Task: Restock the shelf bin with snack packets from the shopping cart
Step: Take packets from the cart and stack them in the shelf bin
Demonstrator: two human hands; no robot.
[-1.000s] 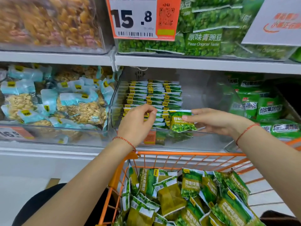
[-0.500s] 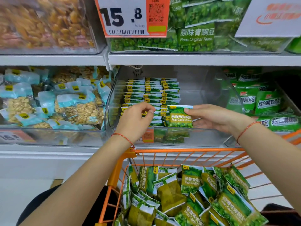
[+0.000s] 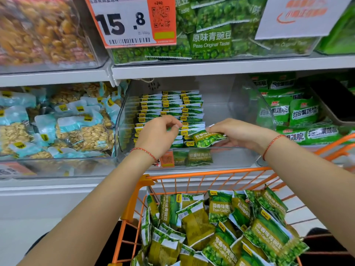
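Note:
A clear shelf bin [image 3: 221,160] holds three rows of green garlic pea packets [image 3: 172,106] stood on edge. My right hand [image 3: 236,133] pinches one green packet [image 3: 206,138] by its top edge, tilted at the front of the right row. My left hand [image 3: 157,134] reaches into the bin, fingers curled on the packet tops of the middle row. Below, the orange shopping cart [image 3: 192,174] is filled with several loose green packets [image 3: 221,227].
A bin of blue-topped nut packets [image 3: 63,127] sits to the left. Green snack bags [image 3: 299,116] fill the bin to the right. The upper shelf [image 3: 211,68] carries original pea packets and a 15.8 price tag [image 3: 130,22].
The packet in my right hand has dropped lower and tilted against the front of the right row. My left hand's fingers have curled further onto the middle row.

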